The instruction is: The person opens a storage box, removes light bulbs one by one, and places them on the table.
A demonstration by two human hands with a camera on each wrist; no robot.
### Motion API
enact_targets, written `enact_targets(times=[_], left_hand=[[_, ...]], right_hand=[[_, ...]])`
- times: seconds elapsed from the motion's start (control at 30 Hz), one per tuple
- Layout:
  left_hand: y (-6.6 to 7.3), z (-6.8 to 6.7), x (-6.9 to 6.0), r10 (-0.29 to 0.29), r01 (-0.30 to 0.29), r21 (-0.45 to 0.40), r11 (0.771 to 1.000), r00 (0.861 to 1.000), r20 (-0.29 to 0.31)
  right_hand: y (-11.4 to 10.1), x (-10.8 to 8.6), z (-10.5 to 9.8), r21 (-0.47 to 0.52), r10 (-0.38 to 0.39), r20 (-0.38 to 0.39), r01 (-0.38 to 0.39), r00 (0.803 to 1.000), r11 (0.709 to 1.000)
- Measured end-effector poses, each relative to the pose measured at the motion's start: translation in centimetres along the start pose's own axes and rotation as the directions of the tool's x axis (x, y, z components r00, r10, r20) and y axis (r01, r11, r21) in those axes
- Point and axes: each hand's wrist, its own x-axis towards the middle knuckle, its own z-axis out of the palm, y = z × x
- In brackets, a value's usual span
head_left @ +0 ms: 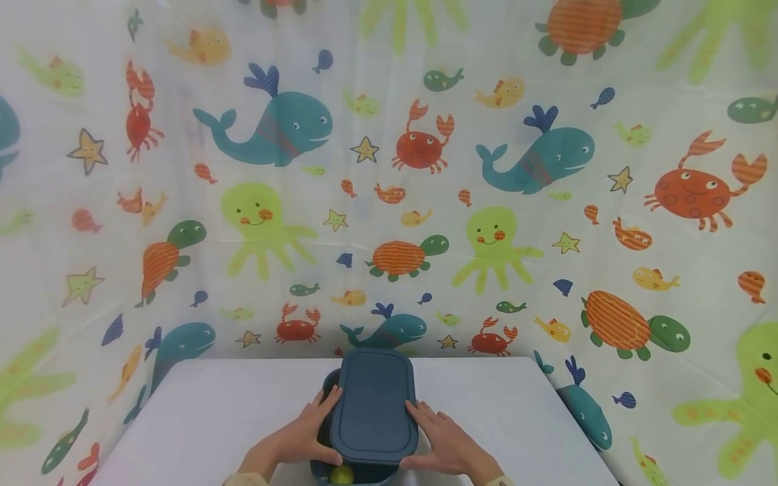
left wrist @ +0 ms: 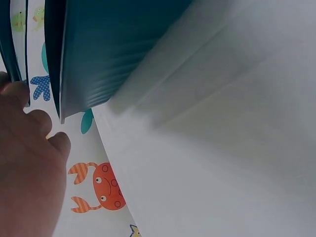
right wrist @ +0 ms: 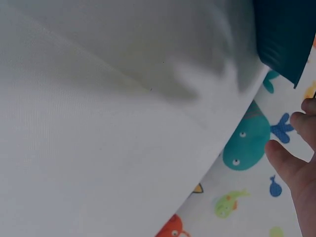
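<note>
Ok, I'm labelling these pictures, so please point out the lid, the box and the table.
Lid [head_left: 375, 405], head view: middle of its top.
Box [left wrist: 111, 52], left wrist view: outer side wall.
Table [head_left: 489, 405], head view: bare top on the right.

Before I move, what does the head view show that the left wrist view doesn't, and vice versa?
Only head: the right hand, the lid's broad top and a yellow-green round thing inside the box.
Only left wrist: patterned cloth between lid and box rim, and ridges low on the box's outer wall.
Both: left hand, white table, that cloth, parts of lid and box.
</note>
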Motion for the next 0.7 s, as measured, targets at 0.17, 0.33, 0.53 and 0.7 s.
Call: enact_targets(times=[0.17,0.33,0.53,0.7], left_hand=[[-0.2,-0.1,-0.5,-0.031,0.031,0.004,1.000,0.999,-0.015],[-0.5,-0.3,-1.1,-0.061,0.061,-0.001,0.998,0.998,-0.023],[-1.1,-0.4,-2.0,-0.050,0.049,-0.019,0.999,0.998,-0.043],[-2.0,-0.5,-2.9,-0.054,0.053,-0.021,0.998,0.997,-0.060]], right_hand=[[-0.3,0.3,0.0,-0.008,-0.016,0.002,0.016,1.000,1.000],[-0.7,0.6,0.0,-0.009,-0.053,0.003,0.053,0.999,0.999],[-1.3,1.3,0.2,-0.029,-0.078,0.011,0.078,0.997,0.997],[-2.0,1.7,0.2,-0.030,-0.114,0.021,0.114,0.993,0.993]])
